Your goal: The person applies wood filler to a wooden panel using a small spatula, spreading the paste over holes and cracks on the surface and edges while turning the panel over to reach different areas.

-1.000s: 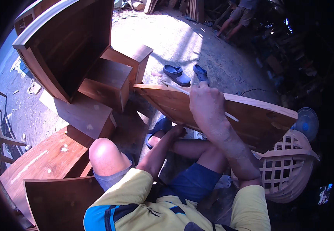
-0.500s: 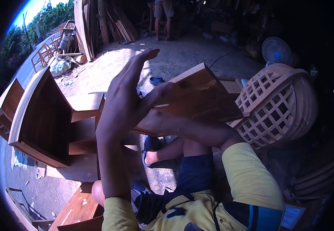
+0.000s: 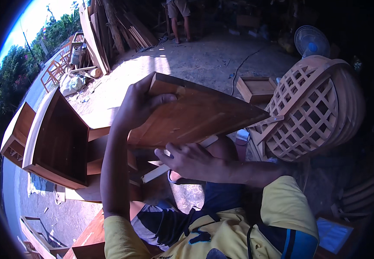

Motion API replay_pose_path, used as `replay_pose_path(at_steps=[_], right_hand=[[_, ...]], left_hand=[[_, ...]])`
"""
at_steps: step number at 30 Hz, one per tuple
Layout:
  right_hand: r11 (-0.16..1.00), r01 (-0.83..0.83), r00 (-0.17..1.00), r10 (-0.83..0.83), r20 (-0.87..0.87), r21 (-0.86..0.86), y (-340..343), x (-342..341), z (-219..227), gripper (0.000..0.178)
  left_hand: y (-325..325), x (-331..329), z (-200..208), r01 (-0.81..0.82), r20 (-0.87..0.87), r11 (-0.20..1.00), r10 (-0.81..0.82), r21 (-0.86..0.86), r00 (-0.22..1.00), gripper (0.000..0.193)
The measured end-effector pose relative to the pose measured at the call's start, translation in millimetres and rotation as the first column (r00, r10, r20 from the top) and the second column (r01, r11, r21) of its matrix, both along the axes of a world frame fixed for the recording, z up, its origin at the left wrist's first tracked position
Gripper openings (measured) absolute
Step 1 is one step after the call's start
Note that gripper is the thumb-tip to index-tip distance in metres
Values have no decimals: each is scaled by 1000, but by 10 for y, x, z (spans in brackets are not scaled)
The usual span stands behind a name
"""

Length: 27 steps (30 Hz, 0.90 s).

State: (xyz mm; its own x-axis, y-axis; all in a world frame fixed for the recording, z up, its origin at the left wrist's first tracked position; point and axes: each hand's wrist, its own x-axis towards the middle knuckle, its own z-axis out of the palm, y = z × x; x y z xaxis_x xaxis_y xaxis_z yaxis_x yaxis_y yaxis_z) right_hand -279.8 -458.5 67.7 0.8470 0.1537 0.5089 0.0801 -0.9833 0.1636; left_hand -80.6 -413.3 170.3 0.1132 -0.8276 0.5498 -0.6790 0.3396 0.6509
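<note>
A brown wooden panel (image 3: 200, 108) is held tilted in front of me, one corner pointing right toward a latticed wooden piece (image 3: 310, 114). My left hand (image 3: 139, 103) grips its upper left edge, the thumb lying on the face turned to me. Below the panel, my right hand (image 3: 193, 162) is closed across a pale narrow strip (image 3: 155, 172), whose ends show on both sides of the fingers. Whether that strip is loose or part of the panel piece, I cannot tell.
At left stand a dark open drawer (image 3: 59, 138) and a smaller wooden box (image 3: 18, 134). A shallow wooden tray (image 3: 258, 88) lies beyond the panel, near a fan (image 3: 311, 41). Boards (image 3: 137, 28) lean at the back, where a person (image 3: 179, 17) stands.
My left hand, stretched out and raised before, is now closed on the panel's edge. The right hand has come down and nearer, below the panel, and the panel has turned.
</note>
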Motion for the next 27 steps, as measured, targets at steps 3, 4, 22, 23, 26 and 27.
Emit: replay_pose_path(at_steps=[3,4,22,23,26,27], right_hand=[[899,-78,992,27,124,430,-438,-566,9,34],[730,-20,998,-20,51,683,-653,-686,-232,42],[736,-131,987,34,156,664,-475,-173,1003,45],[760,-204,976,111,186,617,-419,-35,1021,45],[779,-268,962,187,198,567,-167,229,1106,49],[762,-300,954,242,178,574,-152,288,1081,48]], left_hand=[[83,131,-86,-2,-134,1000,2,2,991,31],[93,137,-127,8,-181,999,-16,-43,983,31],[1074,-56,-655,-541,-376,804,435,-247,818,27],[1156,-50,-691,-531,-356,812,435,-242,827,26],[1289,-68,-719,-543,-341,803,452,-247,824,27],[1294,-59,-723,-542,-329,800,454,-258,828,27]])
